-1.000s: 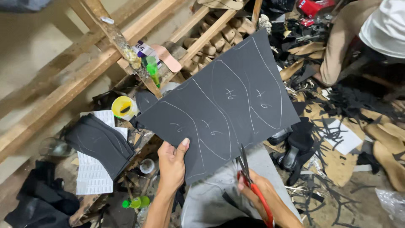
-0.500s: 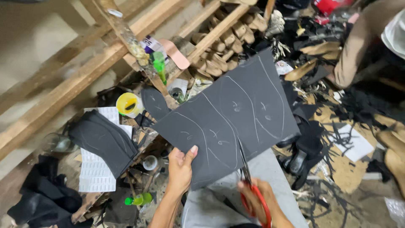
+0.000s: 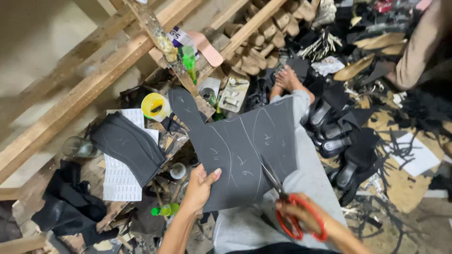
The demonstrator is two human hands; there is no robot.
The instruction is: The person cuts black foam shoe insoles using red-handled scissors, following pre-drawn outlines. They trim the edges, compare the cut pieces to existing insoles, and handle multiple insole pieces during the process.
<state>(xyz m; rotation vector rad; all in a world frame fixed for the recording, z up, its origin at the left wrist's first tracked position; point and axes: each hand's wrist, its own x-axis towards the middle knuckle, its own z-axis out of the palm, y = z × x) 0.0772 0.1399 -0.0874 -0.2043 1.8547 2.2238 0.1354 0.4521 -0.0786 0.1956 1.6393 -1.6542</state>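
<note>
Lowered since before: dark sheet (image 3: 245, 155), chalk-lined, left hand (image 3: 200, 186) pinching its lower edge, right hand (image 3: 301, 216) gripping red scissors (image 3: 287, 207) biting bottom edge; cluttered around.

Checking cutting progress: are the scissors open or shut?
Open: the scissors' blades straddle the dark sheet's edge, held by the right hand.

The left hand (image 3: 201, 184) is raised from the lower frame edge on a bare forearm angled up and to the right. Its fingers are curled closed in a pinch, with the thumb laid flat on top and pointed right. The right hand (image 3: 301, 217) is positioned lower and to the right, its forearm entering from the bottom right corner. Its fingers are closed through red loops, and the knuckles are turned upward. The two hands are held apart.
</note>
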